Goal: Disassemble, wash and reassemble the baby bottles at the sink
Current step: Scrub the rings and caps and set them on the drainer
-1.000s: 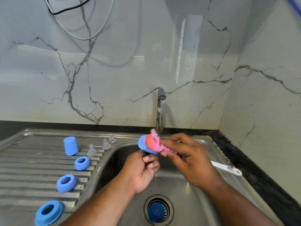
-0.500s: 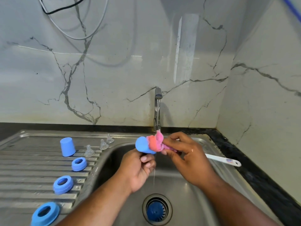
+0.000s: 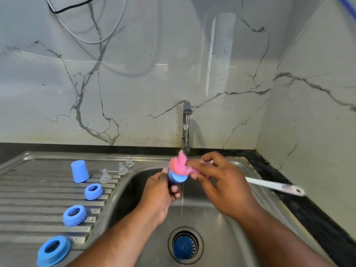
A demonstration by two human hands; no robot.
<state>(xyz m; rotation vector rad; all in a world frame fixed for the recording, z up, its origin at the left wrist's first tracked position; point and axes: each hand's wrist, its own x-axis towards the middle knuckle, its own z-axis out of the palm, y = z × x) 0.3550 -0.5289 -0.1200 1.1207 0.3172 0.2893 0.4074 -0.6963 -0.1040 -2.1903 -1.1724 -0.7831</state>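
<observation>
Over the sink basin [image 3: 221, 224] my left hand [image 3: 161, 191] grips a blue bottle cap [image 3: 178, 177]. My right hand [image 3: 223, 182] holds a brush by its white handle [image 3: 273, 186], and the pink brush head [image 3: 180, 163] presses on the cap under the thin stream from the tap [image 3: 186, 128]. On the drainboard [image 3: 28, 199] at the left stand another blue cap [image 3: 79, 171], three blue collar rings [image 3: 93, 191] [image 3: 74, 215] [image 3: 54, 250] and three clear teats [image 3: 105, 176] [image 3: 122, 169] [image 3: 130, 161].
A blue strainer [image 3: 184, 246] sits in the drain. The marble wall rises close behind the tap and along the right side, above a black counter edge [image 3: 308, 212]. Cables [image 3: 90, 22] hang on the wall at the upper left.
The cap has tilted in my left hand, its closed end now facing me, and the pink brush head has shifted on top of it. The drainboard parts have not moved.
</observation>
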